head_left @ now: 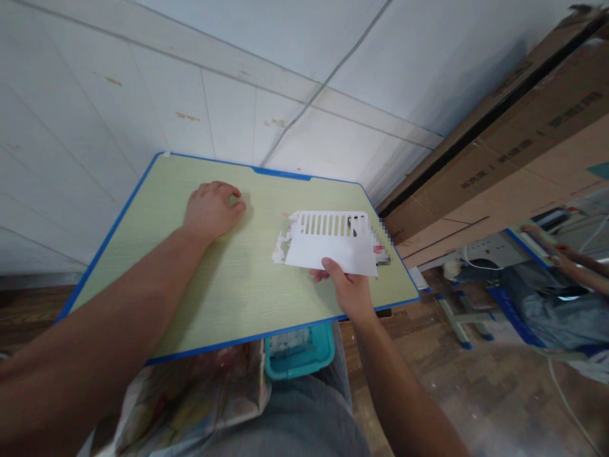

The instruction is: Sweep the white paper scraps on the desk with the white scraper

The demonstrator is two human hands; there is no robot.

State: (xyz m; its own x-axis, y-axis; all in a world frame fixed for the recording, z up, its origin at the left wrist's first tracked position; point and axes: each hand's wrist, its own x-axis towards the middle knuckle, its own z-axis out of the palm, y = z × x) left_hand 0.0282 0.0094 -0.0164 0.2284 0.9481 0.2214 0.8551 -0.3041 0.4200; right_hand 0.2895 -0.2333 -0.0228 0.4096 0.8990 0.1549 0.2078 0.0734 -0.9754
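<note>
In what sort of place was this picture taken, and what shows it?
Probably a workroom of some kind: a slotted white sheet is held over a blue-edged desk, large printed cardboard packaging is close by, and another person's arm shows at the right.

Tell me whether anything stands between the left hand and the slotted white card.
Whitish scraps lie between them, by the left edge of the slotted white card; nothing else visible blocks the left hand. The right hand holds the card.
</note>
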